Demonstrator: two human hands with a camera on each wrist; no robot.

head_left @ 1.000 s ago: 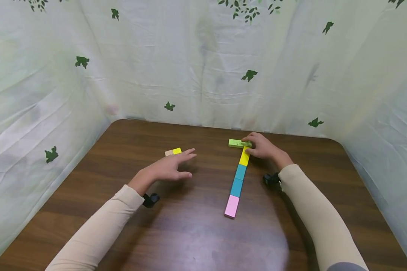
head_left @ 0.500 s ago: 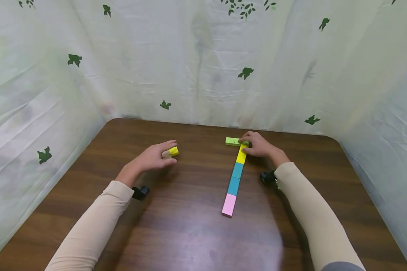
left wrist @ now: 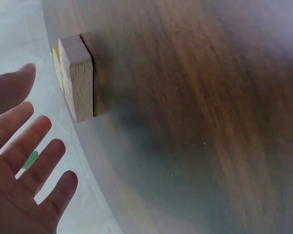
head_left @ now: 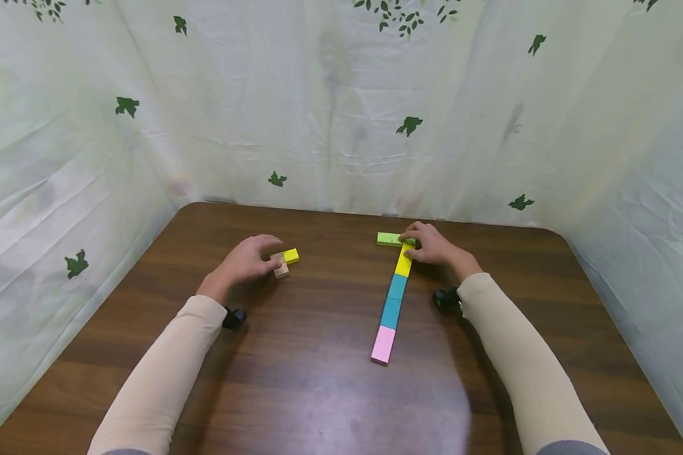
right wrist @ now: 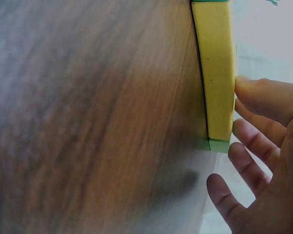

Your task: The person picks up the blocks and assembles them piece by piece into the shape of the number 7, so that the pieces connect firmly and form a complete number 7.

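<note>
My left hand [head_left: 249, 258] is at the plain wooden block [head_left: 281, 270] on the table's left, its thumb overlapping the block in the head view. Touching that block's far right is a small yellow block [head_left: 291, 256]. The left wrist view shows the fingers spread, with the wooden block [left wrist: 81, 92] beyond the thumb tip. Across the table, my right hand [head_left: 435, 245] rests its thumb against the yellow block [right wrist: 219, 68] at the top of a row. Its other fingers reach over the right end of a lime green block [head_left: 388, 239], which lies crosswise there.
Below the yellow block, the row runs toward me with a teal block [head_left: 397, 287], another teal block [head_left: 391, 313] and a pink block [head_left: 384, 344]. A pale curtain [head_left: 341, 114] with green leaf prints stands behind the brown wooden table [head_left: 319, 392].
My left hand has moved left to the wooden block, which has turned out of line with the small yellow block and toward me. My right hand stays at the row's far end.
</note>
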